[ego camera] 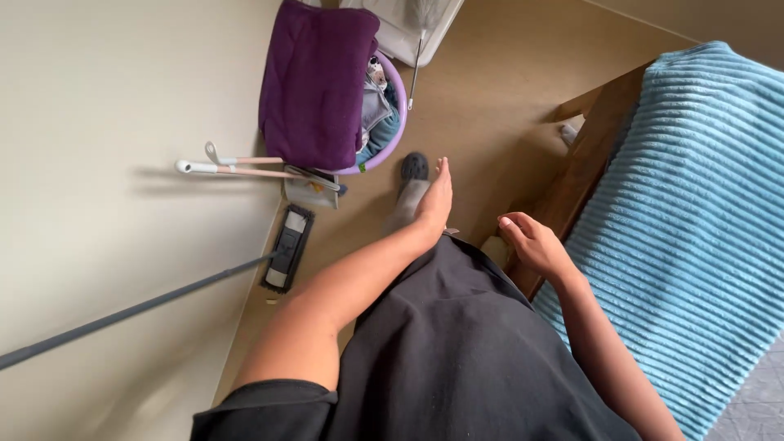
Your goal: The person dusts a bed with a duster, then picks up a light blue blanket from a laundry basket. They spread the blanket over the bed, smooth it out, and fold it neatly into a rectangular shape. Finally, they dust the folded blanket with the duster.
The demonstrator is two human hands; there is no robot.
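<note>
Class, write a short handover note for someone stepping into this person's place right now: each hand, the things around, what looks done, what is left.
Left hand: open, flat, holding nothing, out over the floor.
Right hand: loosely curled, empty, beside the wooden bed frame.
Blue blanket lies spread over the bed.
Purple basket, with a purple cloth draped over it, stands by the wall.
Flat mop leans against the wall, untouched.
Neither hand has a grip on anything.
</note>
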